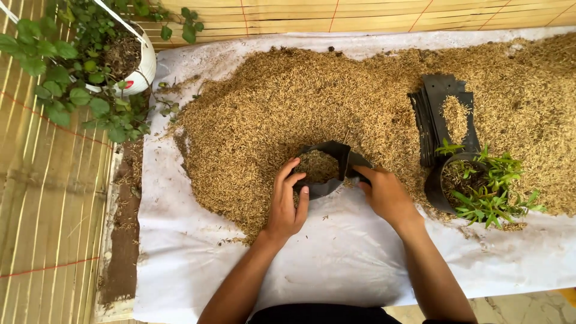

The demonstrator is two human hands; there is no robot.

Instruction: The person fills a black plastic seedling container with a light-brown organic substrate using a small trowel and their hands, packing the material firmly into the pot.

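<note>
At the edge of the husk pile, I see my left hand and right hand each pinching the rim of a black grow bag. Fingers curl closed on the plastic, holding its mouth open over husks.

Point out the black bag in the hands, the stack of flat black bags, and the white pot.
black bag (329,187), head view, front wall.
stack of flat black bags (427,120), head view, left edge.
white pot (146,69), head view, right rim.

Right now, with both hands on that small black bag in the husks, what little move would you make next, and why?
Probably scoop more husk in. The left hand and right hand hold the black bag open by its rim, it looks only partly filled, and the husk pile lies right against it. The planted bag nearby looks fuller.
</note>
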